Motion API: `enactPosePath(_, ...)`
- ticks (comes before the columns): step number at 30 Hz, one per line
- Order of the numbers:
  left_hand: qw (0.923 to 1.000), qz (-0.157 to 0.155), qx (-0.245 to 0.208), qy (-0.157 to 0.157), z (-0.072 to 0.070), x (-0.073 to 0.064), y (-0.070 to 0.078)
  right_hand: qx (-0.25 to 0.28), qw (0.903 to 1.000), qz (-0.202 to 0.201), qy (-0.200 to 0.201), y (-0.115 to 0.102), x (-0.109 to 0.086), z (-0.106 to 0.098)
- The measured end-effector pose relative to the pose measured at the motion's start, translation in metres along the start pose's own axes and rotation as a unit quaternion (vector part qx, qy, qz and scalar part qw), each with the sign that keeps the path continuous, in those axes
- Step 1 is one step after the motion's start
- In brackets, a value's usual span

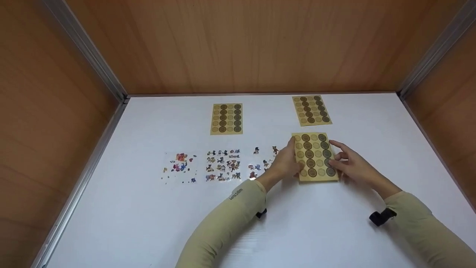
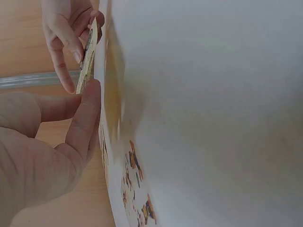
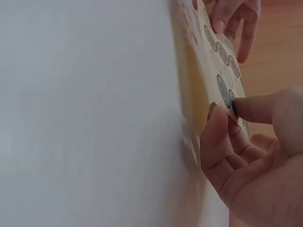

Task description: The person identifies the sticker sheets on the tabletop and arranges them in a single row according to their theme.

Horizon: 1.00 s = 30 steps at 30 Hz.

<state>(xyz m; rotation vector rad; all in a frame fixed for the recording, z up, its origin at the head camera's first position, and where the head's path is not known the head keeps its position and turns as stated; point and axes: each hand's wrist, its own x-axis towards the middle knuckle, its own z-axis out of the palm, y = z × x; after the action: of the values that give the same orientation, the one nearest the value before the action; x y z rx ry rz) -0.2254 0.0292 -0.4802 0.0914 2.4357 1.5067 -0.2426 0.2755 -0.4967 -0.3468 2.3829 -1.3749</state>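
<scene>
Left hand (image 1: 285, 160), right hand (image 1: 355, 163), both there! Fingers (image 3: 258, 109) pinched a yellow sheet (image 1: 316, 157) by opposite edges, above the counter (image 1: 141, 227).

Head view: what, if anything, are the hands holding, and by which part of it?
A tan sheet with round designs, pinched by its long edges: left hand on the left edge, right hand on the right.

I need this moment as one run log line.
left hand: pinches tan sheet, left edge | right hand: pinches its right edge | tan sheet: raised off table | two similar sheets: farther back
</scene>
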Motion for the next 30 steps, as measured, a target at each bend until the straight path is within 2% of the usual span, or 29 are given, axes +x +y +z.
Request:
enactPosePath(4, 0.9988, -0.002, 0.049, -0.006, 0.0056, -0.0017, 0.0021, -0.076, 0.9970, -0.013, 0.000, 0.0020, -0.0037, -0.0024)
enactPosePath(8, 0.9978, 0.000, 0.065, -0.010, 0.0054, -0.0033, 0.0003, -0.153, 0.9867, -0.050, 0.018, -0.0007, -0.0054, -0.0014)
enactPosePath(11, 0.9976, 0.002, 0.068, -0.012, 0.0041, -0.0042, -0.0035, -0.188, 0.9788, -0.078, 0.021, -0.0024, -0.0056, 0.0006)
enactPosePath(17, 0.9980, -0.009, 0.061, -0.009, 0.0029, -0.0055, -0.0054, -0.237, 0.9638, -0.122, 0.005, -0.0015, -0.0039, 0.0030)
enactPosePath(21, 0.9972, -0.026, 0.069, -0.008, 0.0039, -0.0046, -0.0035, -0.260, 0.9542, -0.144, -0.034, 0.0022, -0.0043, 0.0036)
enactPosePath(26, 0.9951, -0.043, 0.089, -0.009, 0.0035, -0.0029, -0.0017, -0.257, 0.9526, -0.135, -0.092, 0.0051, -0.0025, 0.0049)
enactPosePath(30, 0.9944, -0.044, 0.095, -0.010, 0.0020, -0.0022, -0.0023, -0.252, 0.9525, -0.127, -0.114, 0.0064, 0.0023, 0.0053)
